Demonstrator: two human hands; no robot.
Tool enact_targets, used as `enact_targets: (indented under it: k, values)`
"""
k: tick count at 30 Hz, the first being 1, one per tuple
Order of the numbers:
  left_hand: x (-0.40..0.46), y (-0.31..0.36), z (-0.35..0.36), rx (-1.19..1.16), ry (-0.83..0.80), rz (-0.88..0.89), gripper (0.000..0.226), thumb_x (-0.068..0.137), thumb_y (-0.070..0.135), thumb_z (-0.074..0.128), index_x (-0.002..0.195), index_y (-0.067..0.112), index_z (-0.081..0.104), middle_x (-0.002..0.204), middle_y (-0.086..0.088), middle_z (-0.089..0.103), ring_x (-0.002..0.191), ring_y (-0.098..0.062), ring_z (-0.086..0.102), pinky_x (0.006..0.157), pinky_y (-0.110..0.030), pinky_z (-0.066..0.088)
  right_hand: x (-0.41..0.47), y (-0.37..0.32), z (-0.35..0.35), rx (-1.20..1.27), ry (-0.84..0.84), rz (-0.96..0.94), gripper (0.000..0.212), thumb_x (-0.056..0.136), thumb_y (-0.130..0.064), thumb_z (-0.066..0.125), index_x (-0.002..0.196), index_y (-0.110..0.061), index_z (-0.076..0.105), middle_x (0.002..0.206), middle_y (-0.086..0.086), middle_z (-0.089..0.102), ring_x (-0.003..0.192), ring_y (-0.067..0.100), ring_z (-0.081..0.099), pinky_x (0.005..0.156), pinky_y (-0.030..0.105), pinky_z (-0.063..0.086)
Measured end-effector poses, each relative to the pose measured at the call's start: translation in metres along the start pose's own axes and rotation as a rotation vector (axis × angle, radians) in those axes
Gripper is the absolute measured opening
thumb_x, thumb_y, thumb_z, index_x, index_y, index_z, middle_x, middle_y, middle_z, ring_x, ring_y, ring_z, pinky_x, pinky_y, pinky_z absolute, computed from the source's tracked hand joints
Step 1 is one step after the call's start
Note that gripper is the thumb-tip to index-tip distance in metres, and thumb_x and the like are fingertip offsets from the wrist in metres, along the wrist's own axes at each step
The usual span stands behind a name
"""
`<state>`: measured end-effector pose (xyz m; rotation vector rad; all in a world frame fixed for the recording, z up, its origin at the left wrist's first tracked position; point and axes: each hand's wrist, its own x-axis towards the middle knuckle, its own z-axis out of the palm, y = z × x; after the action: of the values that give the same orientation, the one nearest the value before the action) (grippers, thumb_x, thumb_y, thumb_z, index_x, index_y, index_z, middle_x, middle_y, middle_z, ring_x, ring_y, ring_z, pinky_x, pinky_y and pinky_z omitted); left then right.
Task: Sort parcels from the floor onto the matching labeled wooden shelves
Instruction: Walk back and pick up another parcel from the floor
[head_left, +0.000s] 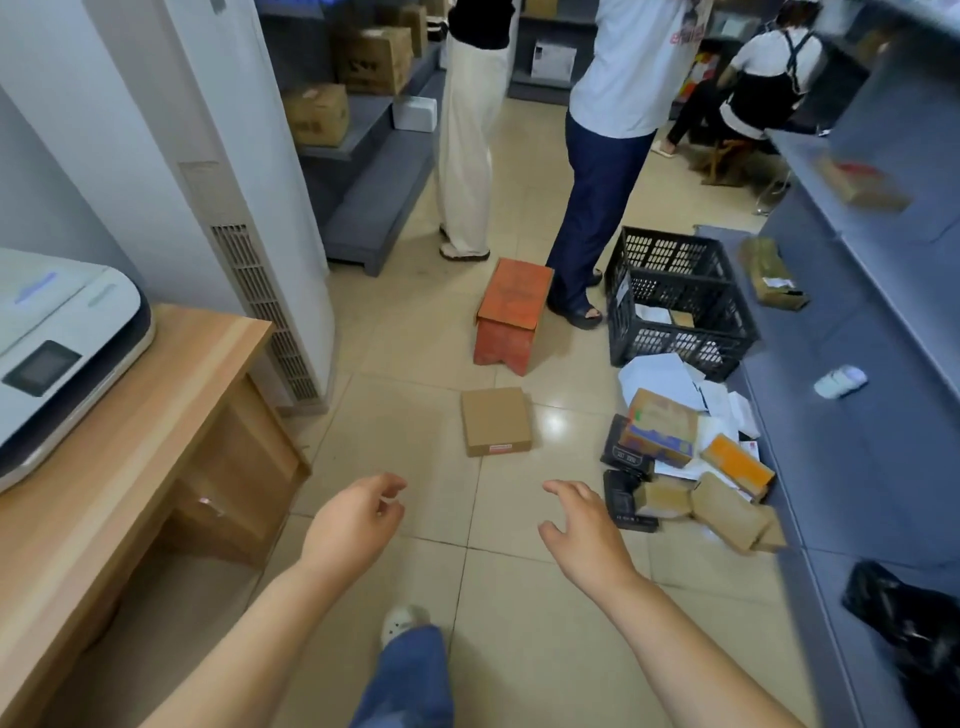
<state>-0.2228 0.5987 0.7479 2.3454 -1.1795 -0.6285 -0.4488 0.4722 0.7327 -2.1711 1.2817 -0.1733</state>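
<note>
Both hands, left (353, 519) and right (587, 530), hang empty with fingers loosely spread above a flat, square brown box (496, 421) bearing a small red-edged label, alone on the tiles.

Little print can be read. The black box (626, 456) in the pile of parcels (691, 467) at near right bears pale digits, perhaps "207 2000". The flat brown carton (496, 421) lying alone on the floor carries a small red label, too blurred to read.
</note>
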Motion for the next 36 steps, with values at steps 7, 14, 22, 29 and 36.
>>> enact_targets:
  k: [7,14,22,29,36]
  values:
    - [0.111,0.000,-0.014,-0.047,-0.014,0.017,0.031,0.085,0.019,0.052,0.115,0.023,0.060,0.114,0.002,0.064,0.091,-0.016,0.060,0.081,-0.027,0.046,0.102,-0.013,-0.005,-0.007,-0.018,0.024,0.045,0.086,-0.017,0.053,0.131,-0.018,0.046,0.133,-0.003,0.047,0.126,0.014,0.037,0.095,0.020,0.030]
    - [0.237,0.003,-0.035,-0.040,-0.080,0.066,0.032,0.086,0.018,0.054,0.117,0.020,0.060,0.115,0.001,0.065,0.096,-0.019,0.061,0.083,-0.027,0.045,0.203,-0.032,-0.009,0.034,0.026,0.104,0.048,0.086,-0.015,0.054,0.133,-0.017,0.044,0.132,-0.001,0.048,0.127,0.017,0.040,0.097,0.023,0.032]
    - [0.344,0.031,-0.010,-0.047,-0.203,0.089,0.032,0.086,0.019,0.053,0.118,0.021,0.060,0.117,0.002,0.066,0.100,-0.020,0.061,0.085,-0.027,0.044,0.284,-0.016,-0.010,0.121,0.010,0.215,0.050,0.084,-0.012,0.056,0.133,-0.016,0.045,0.129,0.002,0.051,0.124,0.017,0.045,0.102,0.026,0.034]
    - [0.430,0.056,0.025,-0.002,-0.250,0.082,0.034,0.088,0.023,0.051,0.122,0.022,0.057,0.118,0.002,0.064,0.098,-0.017,0.060,0.082,-0.027,0.046,0.386,0.029,-0.015,0.134,-0.069,0.247,0.045,0.086,-0.015,0.056,0.130,-0.014,0.049,0.125,0.002,0.057,0.119,0.017,0.049,0.100,0.028,0.039]
    - [0.522,0.055,0.081,0.023,-0.301,0.020,0.034,0.090,0.019,0.048,0.121,0.026,0.057,0.121,0.002,0.060,0.100,-0.016,0.059,0.081,-0.025,0.042,0.501,0.085,-0.006,0.028,-0.216,0.231,0.040,0.089,-0.017,0.051,0.129,-0.017,0.052,0.127,0.002,0.056,0.118,0.017,0.050,0.097,0.030,0.041]
